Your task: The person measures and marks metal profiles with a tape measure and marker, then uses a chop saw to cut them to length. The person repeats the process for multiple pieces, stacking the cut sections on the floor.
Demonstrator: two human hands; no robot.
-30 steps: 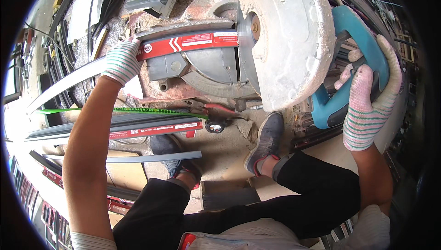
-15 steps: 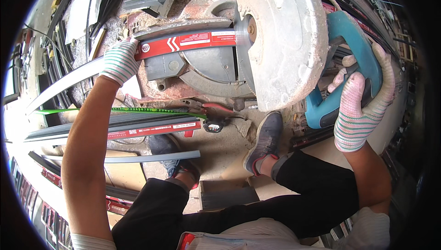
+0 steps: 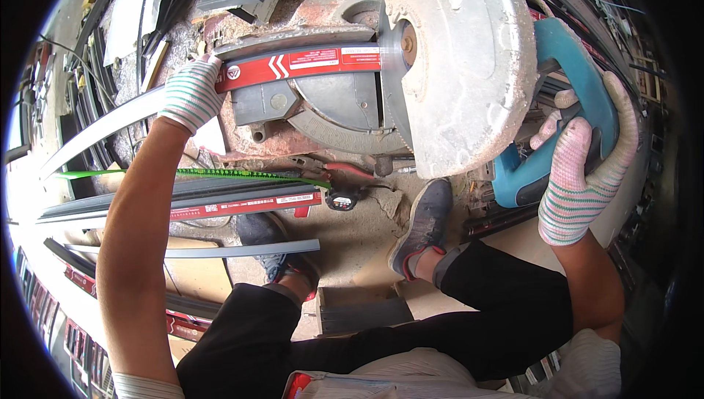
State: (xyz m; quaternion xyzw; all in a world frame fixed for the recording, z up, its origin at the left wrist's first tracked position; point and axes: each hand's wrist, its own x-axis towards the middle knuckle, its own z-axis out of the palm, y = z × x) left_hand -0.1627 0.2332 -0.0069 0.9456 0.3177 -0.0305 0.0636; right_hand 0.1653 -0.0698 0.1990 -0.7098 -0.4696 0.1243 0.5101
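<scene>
A long metal profile [image 3: 297, 63] with a red label lies along the fence of a mitre saw [image 3: 469, 69], its right end at the blade. My left hand [image 3: 192, 97], in a striped knit glove, is closed round the profile to the left of the saw's grey table. Gloved alike, my right hand [image 3: 583, 179] wraps round the saw's teal handle [image 3: 598, 105], its fingers passing through the loop. The big dusty guard hides most of the blade, and I cannot tell whether the blade turns.
A green tape measure [image 3: 340, 199] lies pulled out along stacked dark profiles [image 3: 242, 201] nearer to me. A loose grey strip [image 3: 242, 251] rests above my left shoe. Offcuts [image 3: 235, 1] lie behind the saw, and more profiles crowd both sides. My shoes stand before the saw.
The saw's guard and handle have shifted slightly to the right, with my right hand still round the handle. My left hand and the profile have hardly moved.
</scene>
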